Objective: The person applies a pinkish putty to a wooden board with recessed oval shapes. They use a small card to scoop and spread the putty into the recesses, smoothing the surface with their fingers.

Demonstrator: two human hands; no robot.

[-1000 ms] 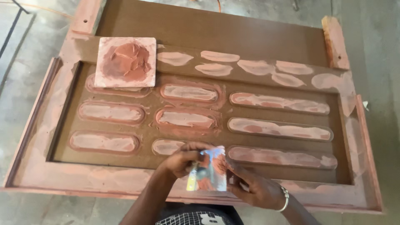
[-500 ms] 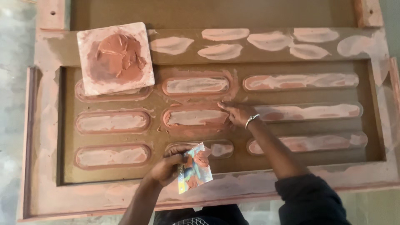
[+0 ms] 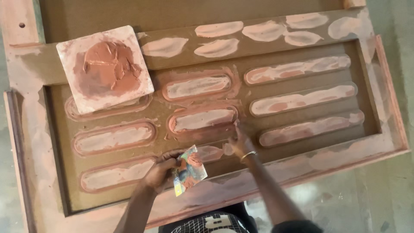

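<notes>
Wooden door panel (image 3: 43, 142) is lying flat, recessed slots mostly ringed with reddish putty. At its upper left a square tile (image 3: 105, 69) is carrying the putty supply, a mound remaining. Lower-left slots appear filled and smeared. Left hand (image 3: 160, 172), near the panel's lower middle edge, is gripping a small shiny card scraper (image 3: 189, 170) loaded with putty. Right hand (image 3: 239, 142), fingers extended and holding nothing, is pressing on the panel beside the centre slot (image 3: 202, 118). Right-hand slots are showing patchy coats; judged partly done, with smoothing remaining.
</notes>
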